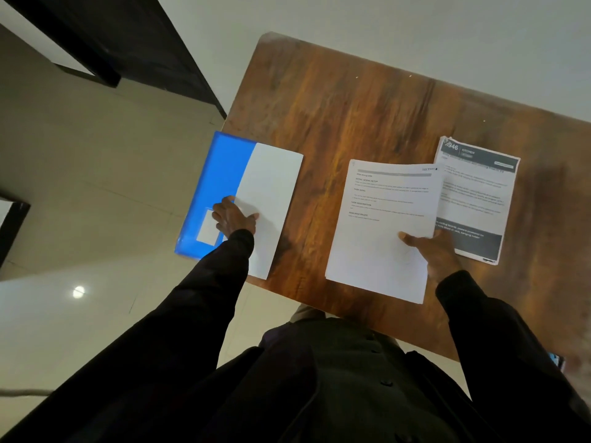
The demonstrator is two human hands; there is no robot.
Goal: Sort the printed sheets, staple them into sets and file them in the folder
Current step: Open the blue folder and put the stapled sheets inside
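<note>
A blue folder [220,174] lies at the left edge of the wooden table [351,107], partly overhanging it. A blank white sheet [271,193] lies face down across the folder's right part. My left hand [233,219] rests flat where sheet and folder meet. My right hand [428,247] grips a white printed set [383,219] by its lower right edge, thumb on top, lifted slightly over the table. To its right lies a stack of printed sheets [476,193] with a dark header and footer band.
The table stands on a pale tiled floor [96,187]. A dark furniture piece [128,43] stands at the upper left, another dark edge [12,225] at the far left. A small blue object [556,361] shows by my right sleeve.
</note>
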